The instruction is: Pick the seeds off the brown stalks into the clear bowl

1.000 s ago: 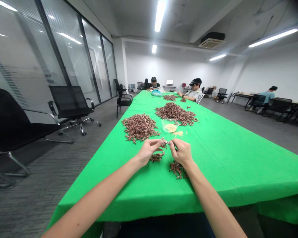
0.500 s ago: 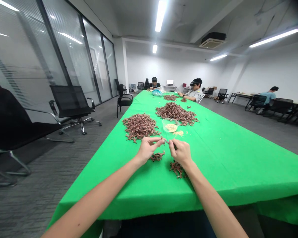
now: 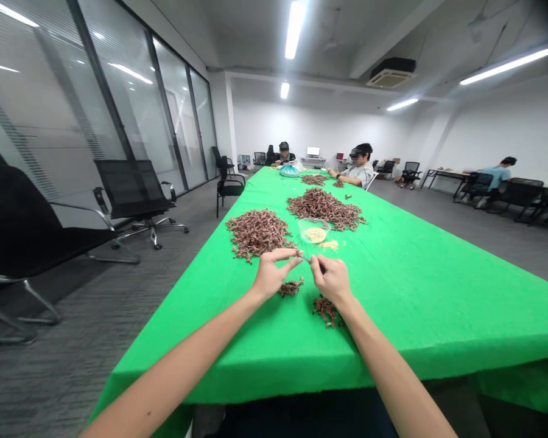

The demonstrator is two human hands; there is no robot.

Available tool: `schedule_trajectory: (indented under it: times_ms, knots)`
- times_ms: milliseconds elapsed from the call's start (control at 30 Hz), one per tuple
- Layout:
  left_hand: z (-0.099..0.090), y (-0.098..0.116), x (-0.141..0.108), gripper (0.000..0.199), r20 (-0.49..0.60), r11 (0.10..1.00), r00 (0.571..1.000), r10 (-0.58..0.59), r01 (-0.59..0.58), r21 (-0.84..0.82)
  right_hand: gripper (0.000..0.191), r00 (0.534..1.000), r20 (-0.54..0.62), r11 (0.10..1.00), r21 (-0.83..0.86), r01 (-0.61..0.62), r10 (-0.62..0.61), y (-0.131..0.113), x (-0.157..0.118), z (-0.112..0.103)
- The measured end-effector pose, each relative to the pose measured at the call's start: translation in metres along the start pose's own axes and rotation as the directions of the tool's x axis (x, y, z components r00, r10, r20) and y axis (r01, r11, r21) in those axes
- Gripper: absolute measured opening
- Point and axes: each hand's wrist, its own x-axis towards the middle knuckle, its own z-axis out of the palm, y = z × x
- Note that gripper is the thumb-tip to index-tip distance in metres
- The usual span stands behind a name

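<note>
Well, the right hand (image 3: 331,280) pinches one slim metal tool (image 3: 305,259); the half-closed left hand (image 3: 274,274) meets its tip, hold unclear, between two small heaps of brown twiggy pieces (image 3: 291,288) on green cloth (image 3: 438,316).

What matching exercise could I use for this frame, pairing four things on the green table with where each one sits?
Things:
1. clear bowl
2. small brown heap
3. front brown heap
4. large brown heap

Places:
A. just below the right hand
B. left of the bowl, beyond the hands
C. beyond the hands, holding pale grains
D. just below the left hand

Pairs: 1-C, 2-D, 3-A, 4-B
</note>
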Motion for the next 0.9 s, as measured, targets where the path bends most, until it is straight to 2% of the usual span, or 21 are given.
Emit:
schedule_trajectory:
  times_ms: [233, 533, 700, 900]
  knots:
    - [0.003, -0.013, 0.002, 0.035, 0.047, 0.974, 0.985, -0.166, 0.172, -0.15, 0.048, 0.998, 0.026, 0.996, 0.07, -0.057, 0.056, 0.001, 0.0, 0.0]
    - [0.005, -0.013, 0.0, 0.04, 0.065, 0.942, 0.971, -0.232, 0.241, -0.233, 0.047, 0.997, 0.054, 0.991, 0.12, -0.061, 0.054, 0.002, -0.001, 0.002]
    - [0.004, -0.014, -0.001, 0.039, 0.086, 0.937, 0.97, -0.226, 0.24, -0.255, 0.048, 0.998, 0.05, 0.991, 0.121, -0.053, 0.048, 0.0, -0.002, 0.004]
    - [0.004, -0.01, -0.002, 0.035, 0.041, 0.971, 0.989, -0.144, 0.149, -0.189, 0.051, 0.997, 0.068, 0.987, 0.153, -0.057, 0.047, -0.001, -0.002, 0.006]
